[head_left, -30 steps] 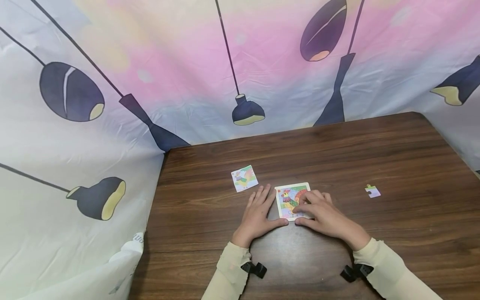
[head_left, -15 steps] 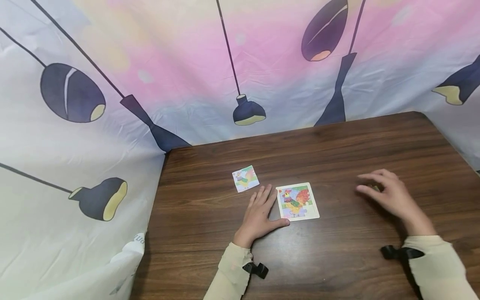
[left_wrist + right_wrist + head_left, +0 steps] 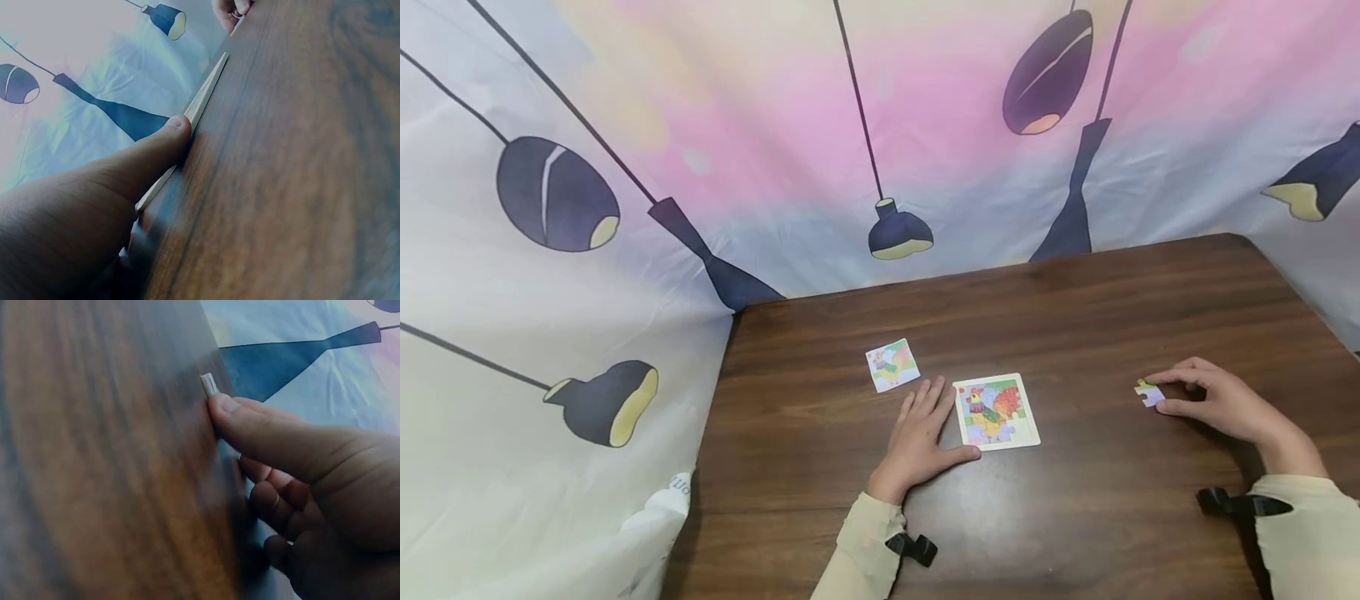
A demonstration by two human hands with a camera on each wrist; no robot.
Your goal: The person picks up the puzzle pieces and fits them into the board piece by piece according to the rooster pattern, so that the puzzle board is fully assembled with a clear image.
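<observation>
A square rooster puzzle board (image 3: 996, 411) lies flat on the dark wooden table (image 3: 1075, 300). My left hand (image 3: 925, 421) rests flat and open just left of it, thumb against the board's lower left corner. In the left wrist view the thumb (image 3: 170, 132) touches the board's thin edge (image 3: 209, 87). Far to the right, my right hand (image 3: 1159, 395) pinches a small loose puzzle piece (image 3: 1146, 392) that lies on the table, forefinger over it and thumb at its near edge. The right wrist view shows the thumb (image 3: 237, 419) against the piece (image 3: 209, 384), other fingers curled.
A small picture card (image 3: 892, 364) lies on the table up and left of the board. A printed cloth backdrop (image 3: 880, 125) with lamp shapes hangs behind and to both sides of the table. The table's left edge (image 3: 711, 433) drops off beside the cloth.
My right hand left the puzzle board, swept to the right and came down on the loose piece, pinching it. The left hand stayed beside the board.
</observation>
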